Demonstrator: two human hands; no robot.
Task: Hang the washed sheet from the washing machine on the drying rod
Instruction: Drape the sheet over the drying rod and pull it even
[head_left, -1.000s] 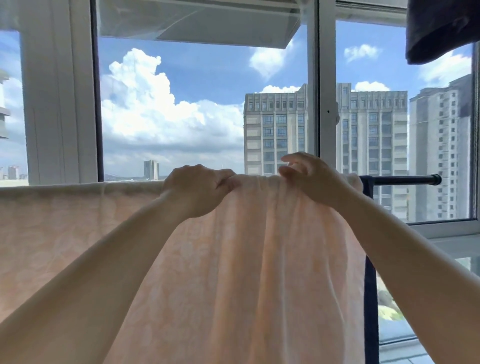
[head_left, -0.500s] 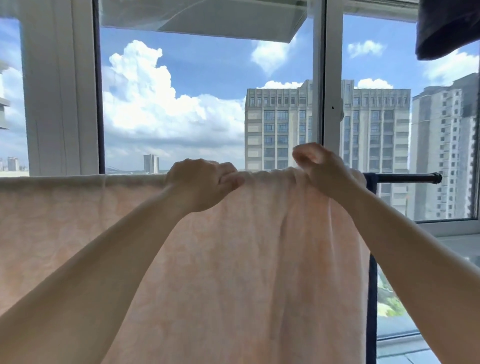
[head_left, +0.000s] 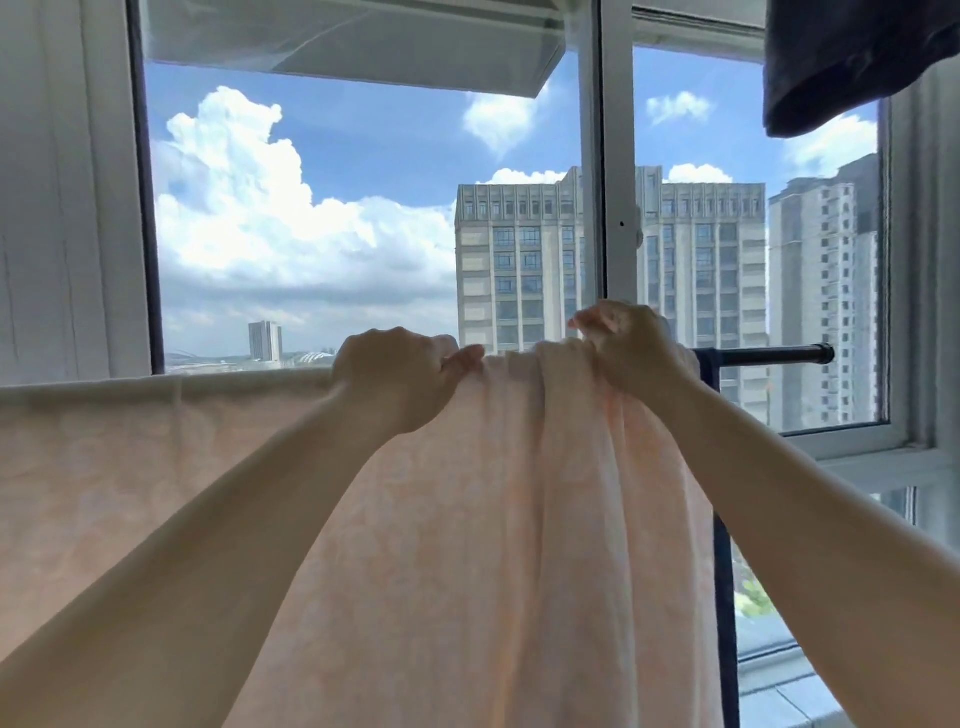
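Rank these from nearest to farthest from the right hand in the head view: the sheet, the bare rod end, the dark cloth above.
1. Sheet: in the right hand's grip at the top fold.
2. Rod end: bare, just to the right.
3. Dark cloth: hanging high at upper right.

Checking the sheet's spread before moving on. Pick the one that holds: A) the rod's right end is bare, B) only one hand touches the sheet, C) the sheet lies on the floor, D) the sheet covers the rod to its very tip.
A: past the right hand and the sheet, the dark rod runs uncovered to its end; the left hand grips the sheet too.
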